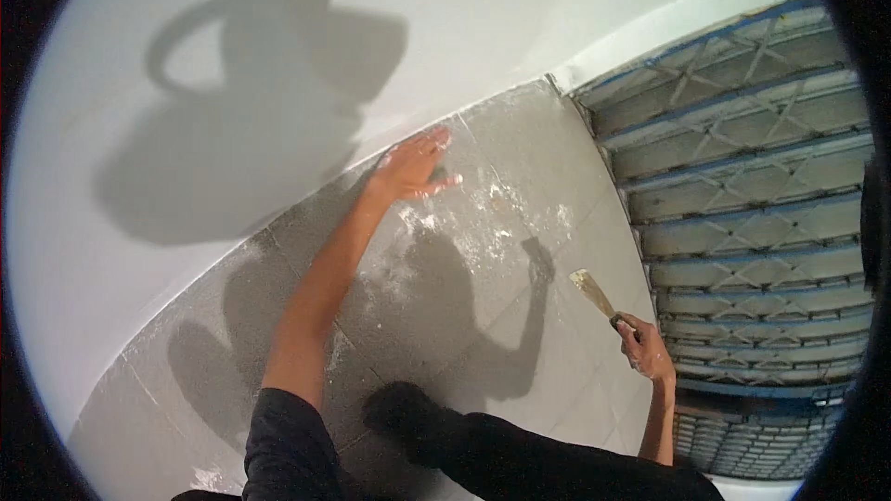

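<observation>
Left hand (pixel 408 167): fingers extended, no grasp visible, near wall (pixel 483 28). Right hand (pixel 647 351): fingers clenched around scraper (pixel 592 293), raised above floor (pixel 580 399). White residue (pixel 483 227) remains; finished extent unclear.

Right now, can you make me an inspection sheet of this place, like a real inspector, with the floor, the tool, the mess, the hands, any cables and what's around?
Surface: grey tiled floor, smeared with white residue.
Job's things: one scraper, its blade off the floor.
Clutter: no loose objects seen, only white patches and specks.
Hands: left hand open, fingers spread, low over the tiles near the wall, contact unclear; right hand closed around the scraper's handle.
Cables: nothing seen.
Surroundings: white wall with shadows; folding metal gate at right; dark shoe below.
</observation>
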`<state>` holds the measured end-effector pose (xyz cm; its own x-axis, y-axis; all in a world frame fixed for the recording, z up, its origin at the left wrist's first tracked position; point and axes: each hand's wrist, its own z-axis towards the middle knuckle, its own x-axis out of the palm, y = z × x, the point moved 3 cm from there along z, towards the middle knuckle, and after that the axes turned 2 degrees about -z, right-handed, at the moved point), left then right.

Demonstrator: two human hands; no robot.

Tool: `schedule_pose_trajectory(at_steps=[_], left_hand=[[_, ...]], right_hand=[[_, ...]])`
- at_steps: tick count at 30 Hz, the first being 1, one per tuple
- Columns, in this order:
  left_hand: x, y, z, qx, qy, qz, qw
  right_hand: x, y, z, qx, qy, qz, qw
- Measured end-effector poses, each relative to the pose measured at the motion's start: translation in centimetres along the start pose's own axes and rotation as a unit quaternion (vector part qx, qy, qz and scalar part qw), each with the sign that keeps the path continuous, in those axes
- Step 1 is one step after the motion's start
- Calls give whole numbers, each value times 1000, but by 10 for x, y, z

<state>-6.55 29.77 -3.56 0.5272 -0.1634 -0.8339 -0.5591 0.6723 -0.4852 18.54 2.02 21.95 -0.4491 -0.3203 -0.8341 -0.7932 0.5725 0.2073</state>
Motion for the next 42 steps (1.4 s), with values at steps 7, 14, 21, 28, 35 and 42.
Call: schedule_pose_trajectory(at_steps=[7,14,21,28,35,42], left_hand=[[2,-102,-42,71,134,-228,962],[-35,-19,-31,-17,-7,-163,986],[-19,-73,-86,26,86,-150,984],[-35,-83,-72,64,6,-154,986],[-24,-74,-54,-21,48,-58,997],[-19,-107,-71,39,5,-272,961]], right_hand=[[0,-20,-34,31,17,-18,999],[4,-9,-35,-12,43,-20,999],[15,-8,-25,-39,46,6,998],[18,12,-26,-102,58,0,993],[22,2,-23,-133,54,25,989],[26,-7,-18,-131,46,19,990]])
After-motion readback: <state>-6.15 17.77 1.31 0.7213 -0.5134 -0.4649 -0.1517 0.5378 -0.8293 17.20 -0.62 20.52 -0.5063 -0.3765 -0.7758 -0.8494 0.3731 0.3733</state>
